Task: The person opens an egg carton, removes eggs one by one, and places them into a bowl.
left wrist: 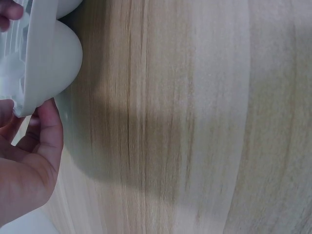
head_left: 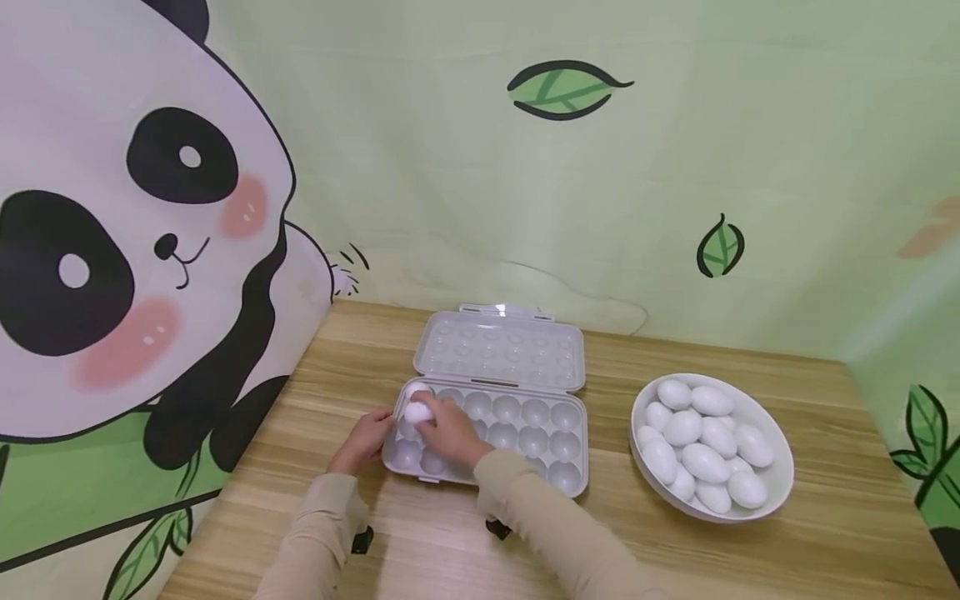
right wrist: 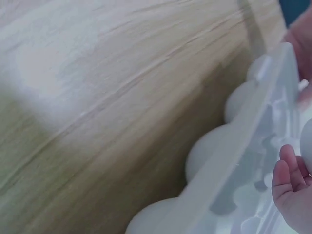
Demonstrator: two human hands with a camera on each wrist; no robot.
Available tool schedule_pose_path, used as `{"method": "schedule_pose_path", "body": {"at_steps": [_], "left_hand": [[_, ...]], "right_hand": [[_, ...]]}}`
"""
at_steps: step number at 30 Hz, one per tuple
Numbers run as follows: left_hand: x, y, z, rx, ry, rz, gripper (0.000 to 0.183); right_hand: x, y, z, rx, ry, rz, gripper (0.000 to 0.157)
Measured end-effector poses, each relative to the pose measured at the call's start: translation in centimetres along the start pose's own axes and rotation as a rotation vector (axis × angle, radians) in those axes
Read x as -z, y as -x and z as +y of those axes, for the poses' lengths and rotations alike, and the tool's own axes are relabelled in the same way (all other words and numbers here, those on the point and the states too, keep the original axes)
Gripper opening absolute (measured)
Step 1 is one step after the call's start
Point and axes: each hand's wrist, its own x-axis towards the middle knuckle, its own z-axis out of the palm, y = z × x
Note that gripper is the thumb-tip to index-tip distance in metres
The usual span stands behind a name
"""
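Note:
An egg tray (head_left: 535, 439) of pale translucent plastic lies on the table with its hinged lid (head_left: 498, 350) folded back. My left hand (head_left: 369, 437) grips its left end; in the left wrist view, the fingers (left wrist: 50, 129) curl under the tray's rim (left wrist: 41, 58). Over the left cups, my right hand (head_left: 453, 435) pinches a white egg (head_left: 417, 413). Just behind it, another white egg (head_left: 417, 389) sits in the back left cup. The right wrist view catches part of the held egg (right wrist: 306, 146) beside the right fingers (right wrist: 288, 170).
A white bowl (head_left: 720, 514) heaped with white eggs (head_left: 703, 462) stands to the right of the tray on the wooden table (head_left: 832, 467). Behind the table hangs a green cloth backdrop (head_left: 420, 167) with a printed panda and leaves.

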Motion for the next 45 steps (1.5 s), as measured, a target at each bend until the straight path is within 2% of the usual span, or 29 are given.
{"method": "schedule_pose_path", "body": {"at_steps": [2,8,13,17,25,32,40,45], "left_hand": [[0.0,0.0,0.1,0.009,-0.009,0.0,0.038],[0.4,-1.4,-1.5,-0.002,-0.012,0.013,0.039],[0.4,-1.7,-1.9,-0.014,-0.016,0.027,0.039],[0.4,-1.7,-1.9,-0.008,-0.012,0.025,0.039],[0.4,-1.9,-2.1,-0.009,-0.016,0.027,0.039],[0.4,-1.7,-2.0,-0.002,-0.027,0.026,0.038],[0.2,-2.0,-2.1,-0.01,-0.006,0.022,0.038],[0.0,-2.1,-2.1,-0.015,-0.007,0.014,0.038]], "right_hand": [[0.7,-0.1,-0.2,-0.009,-0.084,0.008,0.04],[2.9,-0.2,-0.9,-0.071,-0.353,0.028,0.041],[5.2,0.0,-1.8,-0.105,-0.596,0.021,0.04],[7.0,0.3,-2.1,-0.122,-0.692,0.003,0.039],[10.7,1.5,-2.1,-0.108,-0.729,0.007,0.037],[15.0,2.7,-1.3,-0.1,-0.736,-0.011,0.039],[20.2,5.0,0.6,-0.095,-0.805,0.016,0.037],[23.4,6.9,2.6,-0.115,-0.786,0.005,0.031]]}}
